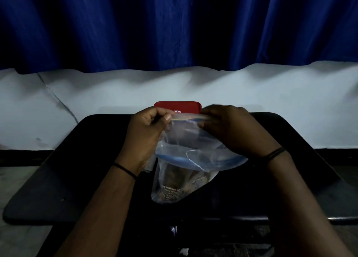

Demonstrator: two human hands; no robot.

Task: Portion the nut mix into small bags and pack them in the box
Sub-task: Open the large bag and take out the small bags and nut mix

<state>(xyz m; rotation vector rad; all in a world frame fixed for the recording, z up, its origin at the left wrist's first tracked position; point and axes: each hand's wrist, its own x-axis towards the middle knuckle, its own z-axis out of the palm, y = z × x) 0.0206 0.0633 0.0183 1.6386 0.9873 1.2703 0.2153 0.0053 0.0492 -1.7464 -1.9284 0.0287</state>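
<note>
1. Small bag (182,132), clear plastic with a zip strip along its top, is held up over the middle of the black table (77,169), in front of the red-lidded box (178,106).
2. Left hand (147,132) pinches the left end of the zip strip between thumb and curled fingers, wrist low, knuckles turned up.
3. Right hand (232,130) grips the right end of the same strip, fingers bent over the top edge, back of the hand towards the camera.
4. Below them one larger zip bag (174,183) stands on the table, its mouth folded open, with brown nut mix (176,176) dim inside it.
5. Count: two bags, one box, two hands, one thin black band on each wrist.
6. Behind the table hangs a blue curtain (174,24) above a pale wall.
</note>
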